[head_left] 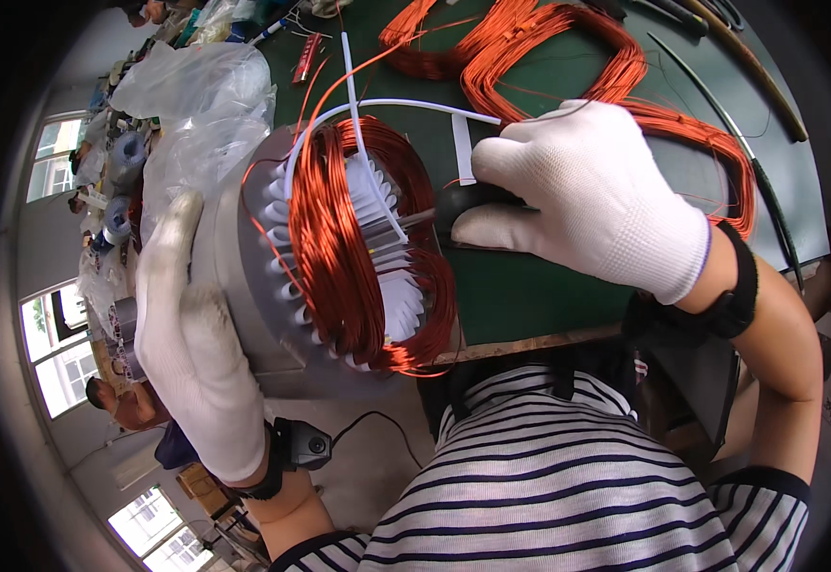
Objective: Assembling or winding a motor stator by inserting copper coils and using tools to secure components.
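Observation:
A grey motor stator (234, 257) lies on its side, its slots lined with white insulation. Orange-brown copper wire coils (325, 248) loop through its bore and out over its near end. White sleeving (353, 105) covers a few wire leads that arch above it. My left hand (196, 353), in a white glove, lies along the stator's outer left side with fingers stretched out. On the right, my gloved right hand (577, 191) is closed on a black-handled tool (477, 202). The tool's thin metal shaft points into the stator's bore, among the slots; its tip is hard to make out.
More copper coils (554, 57) lie on the green tabletop (530, 296) beyond and right of my right hand. A white strip (462, 148) lies near the stator. Clear plastic bags (205, 105) sit at the back left. A wooden-handled tool (754, 71) lies far right. Another person (129, 405) sits further off.

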### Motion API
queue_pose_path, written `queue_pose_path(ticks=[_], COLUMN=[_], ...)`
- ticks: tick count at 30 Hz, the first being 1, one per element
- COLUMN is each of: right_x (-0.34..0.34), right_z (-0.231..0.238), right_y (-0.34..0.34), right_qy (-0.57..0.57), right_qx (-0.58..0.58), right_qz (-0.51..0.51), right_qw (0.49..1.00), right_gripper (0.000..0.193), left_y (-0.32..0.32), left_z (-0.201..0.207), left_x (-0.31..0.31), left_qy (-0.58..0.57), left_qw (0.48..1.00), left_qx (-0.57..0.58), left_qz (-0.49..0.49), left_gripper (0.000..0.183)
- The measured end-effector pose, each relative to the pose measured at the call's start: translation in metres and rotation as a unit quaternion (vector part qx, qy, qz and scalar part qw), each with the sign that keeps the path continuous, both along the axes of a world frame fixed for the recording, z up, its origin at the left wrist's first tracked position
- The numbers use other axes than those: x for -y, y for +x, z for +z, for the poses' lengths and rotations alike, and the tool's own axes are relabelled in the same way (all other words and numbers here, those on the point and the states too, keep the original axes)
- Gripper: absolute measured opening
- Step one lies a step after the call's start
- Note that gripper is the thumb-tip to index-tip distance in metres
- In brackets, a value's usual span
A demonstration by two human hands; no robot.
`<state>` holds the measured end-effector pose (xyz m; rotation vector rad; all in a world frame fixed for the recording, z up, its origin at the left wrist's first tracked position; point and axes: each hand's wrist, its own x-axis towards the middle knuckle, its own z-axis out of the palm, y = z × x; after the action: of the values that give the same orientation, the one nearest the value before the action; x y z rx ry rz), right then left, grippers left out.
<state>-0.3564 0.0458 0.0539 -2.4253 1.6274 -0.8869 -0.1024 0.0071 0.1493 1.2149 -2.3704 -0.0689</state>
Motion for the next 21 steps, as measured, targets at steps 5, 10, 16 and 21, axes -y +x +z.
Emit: queue_pose_path(ticks=[5, 10, 16, 21], right_x=[-0.002, 0.003, 0.001, 0.023], right_z=[-0.008, -0.013, -0.011, -0.042], right_y=[0.007, 0.005, 0.018, 0.007], right_qy=[-0.009, -0.010, 0.011, -0.023], right_qx=[-0.002, 0.025, -0.020, 0.033], right_qz=[0.003, 0.027, -0.003, 0.016], right_qw=[1.000, 0.999, 1.000, 0.999], right_gripper=[0.033, 0.038, 0.041, 0.043], left_y=[0.007, 0.018, 0.010, 0.074], left_z=[0.001, 0.001, -0.020, -0.051], left_x=[-0.002, -0.013, -0.056, -0.013], left_qy=[0.003, -0.023, -0.233, -0.086], left_qw=[1.000, 0.996, 0.971, 0.919], left_qx=[-0.018, -0.078, 0.017, -0.331], left_qz=[0.008, 0.034, -0.057, 0.198], left_gripper=[0.053, 0.039, 0.036, 0.042])
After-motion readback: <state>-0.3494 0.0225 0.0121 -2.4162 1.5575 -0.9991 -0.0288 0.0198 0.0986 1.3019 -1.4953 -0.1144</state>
